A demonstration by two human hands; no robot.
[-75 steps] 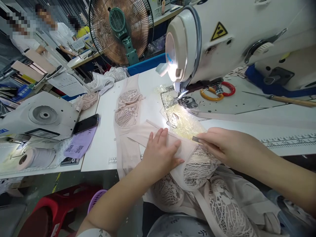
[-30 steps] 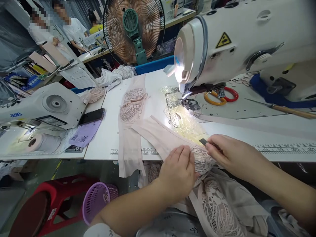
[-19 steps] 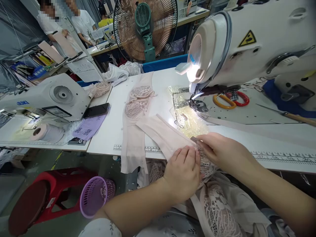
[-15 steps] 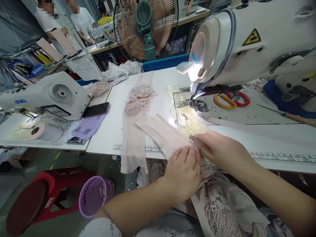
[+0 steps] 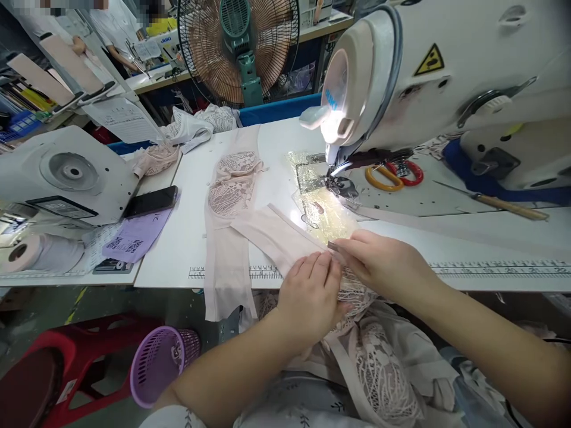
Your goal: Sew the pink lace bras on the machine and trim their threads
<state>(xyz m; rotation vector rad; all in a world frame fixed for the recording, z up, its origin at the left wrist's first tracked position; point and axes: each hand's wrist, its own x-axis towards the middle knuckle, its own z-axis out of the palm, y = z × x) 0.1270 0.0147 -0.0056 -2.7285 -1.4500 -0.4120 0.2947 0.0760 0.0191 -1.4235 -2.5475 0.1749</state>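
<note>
At the table's front edge, my left hand (image 5: 310,297) is closed on a pale pink bra (image 5: 272,238), its fingers pressed together on top of the smooth band. My right hand (image 5: 388,261), touching it on the right, pinches a small dark metal tool (image 5: 334,246) whose flat tip lies at the band's edge; its exact kind is unclear. Lace from the held garment hangs below my hands. Left of them, a second pale pink lace piece (image 5: 232,196) lies flat, partly under the band. The sewing machine's lit needle area (image 5: 332,178) is just beyond my hands.
Orange-handled scissors (image 5: 383,178) and a wooden-handled pointed tool (image 5: 508,205) lie right of the needle. A phone (image 5: 150,201) rests on purple paper at left, beside another sewing machine (image 5: 66,175). A fan (image 5: 238,53) stands behind; a purple basket (image 5: 154,368) is below.
The whole view has shifted, so the machine, table and fabric sit further left. Both hands keep nearly the same hold and place on the fabric.
</note>
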